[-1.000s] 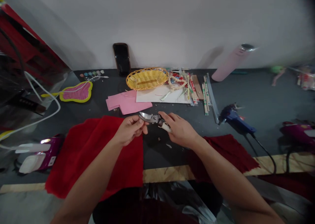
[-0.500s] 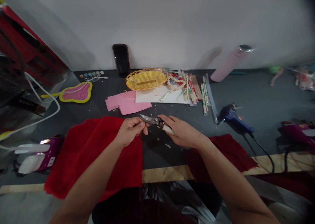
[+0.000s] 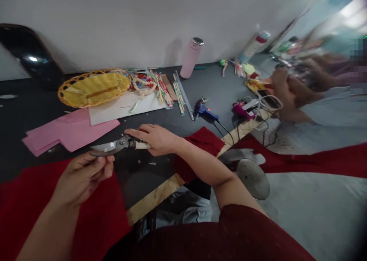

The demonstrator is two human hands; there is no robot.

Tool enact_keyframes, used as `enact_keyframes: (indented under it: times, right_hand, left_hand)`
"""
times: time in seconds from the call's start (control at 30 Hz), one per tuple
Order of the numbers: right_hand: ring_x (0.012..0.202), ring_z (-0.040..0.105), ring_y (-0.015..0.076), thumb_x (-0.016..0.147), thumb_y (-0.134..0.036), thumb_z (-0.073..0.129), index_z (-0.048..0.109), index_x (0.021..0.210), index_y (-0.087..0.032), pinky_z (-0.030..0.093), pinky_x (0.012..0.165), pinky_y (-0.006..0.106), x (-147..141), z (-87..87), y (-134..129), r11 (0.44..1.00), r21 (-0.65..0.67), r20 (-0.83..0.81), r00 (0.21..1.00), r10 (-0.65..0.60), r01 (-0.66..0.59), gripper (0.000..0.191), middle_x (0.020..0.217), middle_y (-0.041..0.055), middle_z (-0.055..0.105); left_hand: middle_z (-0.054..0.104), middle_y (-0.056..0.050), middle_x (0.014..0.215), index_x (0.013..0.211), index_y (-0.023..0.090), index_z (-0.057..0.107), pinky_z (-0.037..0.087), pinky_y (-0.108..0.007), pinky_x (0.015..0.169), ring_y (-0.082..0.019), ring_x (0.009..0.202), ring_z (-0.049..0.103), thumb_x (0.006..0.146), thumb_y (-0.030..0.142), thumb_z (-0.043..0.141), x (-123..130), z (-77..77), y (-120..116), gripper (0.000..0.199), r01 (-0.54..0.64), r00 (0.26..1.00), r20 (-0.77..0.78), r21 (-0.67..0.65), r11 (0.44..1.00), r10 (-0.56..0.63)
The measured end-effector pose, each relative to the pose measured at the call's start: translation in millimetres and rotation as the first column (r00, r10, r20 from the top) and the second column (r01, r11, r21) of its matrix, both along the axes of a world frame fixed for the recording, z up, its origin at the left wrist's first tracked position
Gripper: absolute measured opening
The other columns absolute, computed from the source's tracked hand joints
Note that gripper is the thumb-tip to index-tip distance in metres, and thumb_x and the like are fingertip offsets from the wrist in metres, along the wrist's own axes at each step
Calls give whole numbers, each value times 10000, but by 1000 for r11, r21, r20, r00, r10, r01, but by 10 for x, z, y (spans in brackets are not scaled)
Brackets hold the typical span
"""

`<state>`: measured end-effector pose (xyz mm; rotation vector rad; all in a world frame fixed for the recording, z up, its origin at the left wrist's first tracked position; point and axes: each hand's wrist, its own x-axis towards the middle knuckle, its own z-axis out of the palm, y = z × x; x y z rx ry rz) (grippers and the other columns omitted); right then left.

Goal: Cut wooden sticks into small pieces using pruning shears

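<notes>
My right hand [image 3: 160,138] is closed round the handles of a pair of pruning shears [image 3: 122,142], which have pale grips and a curved metal blade pointing left. The blades look parted. My left hand [image 3: 83,175] is pinched at the blade end, thumb against forefinger; what lies between these fingers, if anything, is too small or hidden to make out. Beneath my left hand spreads a red cloth [image 3: 97,222]. Just beyond the shears lie pink sheets [image 3: 71,132], partly under a white sheet [image 3: 111,110]. Small pale scraps [image 3: 152,163] dot the dark tabletop near my right hand.
A yellow woven basket [image 3: 94,88], wrapped sticks [image 3: 178,96], a pink bottle [image 3: 191,58] and a phone [image 3: 28,58] stand or lie along the wall. Rightward are a blue glue gun [image 3: 206,111], a purple glue gun [image 3: 243,110] and another person's hands [image 3: 283,85]. A dark red cloth [image 3: 205,140] lies by the edge.
The view has swung right, bringing another person's arms and the floor into sight. Both hands stay at the shears, which appear nearer and further left in the picture.
</notes>
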<state>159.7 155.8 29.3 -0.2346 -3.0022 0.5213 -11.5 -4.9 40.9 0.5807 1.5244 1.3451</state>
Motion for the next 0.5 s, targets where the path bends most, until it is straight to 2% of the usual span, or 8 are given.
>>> enact_keyframes:
  times: [0.1,0.17,0.23,0.33,0.4,0.5]
  right_hand:
    - [1006,521,241,831,-155,455,178,1453,-184,445,850,386,10,-73,11,1000,16,19,1000,-3,3,681,1140,108,529]
    - [988,531,240,836,-163,453,168,1454,-190,449,837,381,15,-100,16,999,27,33,999,-18,17,681,1134,105,533]
    - [1002,527,243,830,-171,468,164,1454,-200,439,858,386,20,-113,20,998,50,29,999,-44,42,694,1158,104,525]
    - [1046,507,253,825,-189,483,161,1454,-206,415,898,405,27,-112,18,991,94,-1,996,-91,91,707,1212,105,501]
    - [1070,487,262,825,-190,470,154,1457,-199,409,900,417,32,-98,7,987,114,-15,994,-109,110,707,1225,103,495]
    - [1099,453,271,822,-164,439,129,1462,-198,413,878,420,41,-69,-15,987,129,-19,995,-94,95,712,1239,104,492]
  left_hand:
    - [623,14,563,621,207,694,364,-193,418,-69,455,471,566,298,818,-57,-105,10,163,-29,991,126,-55,998,36]
    - [628,23,573,638,216,699,391,-184,439,-71,486,494,559,290,827,-74,-155,20,167,-44,988,145,-88,995,56]
    - [640,26,581,678,224,706,430,-190,481,-67,501,494,612,288,803,-64,-185,33,134,-50,990,125,-92,995,61]
    - [673,27,644,755,222,707,423,-173,489,-38,476,414,709,281,738,-17,-203,52,81,-87,995,50,29,996,85]
    - [669,31,638,751,216,705,405,-159,468,-38,476,404,691,262,748,6,-197,57,87,-122,993,11,92,988,121]
    - [665,30,619,675,217,706,457,-181,496,-79,540,524,585,222,802,2,-165,45,131,-136,991,10,26,990,136]
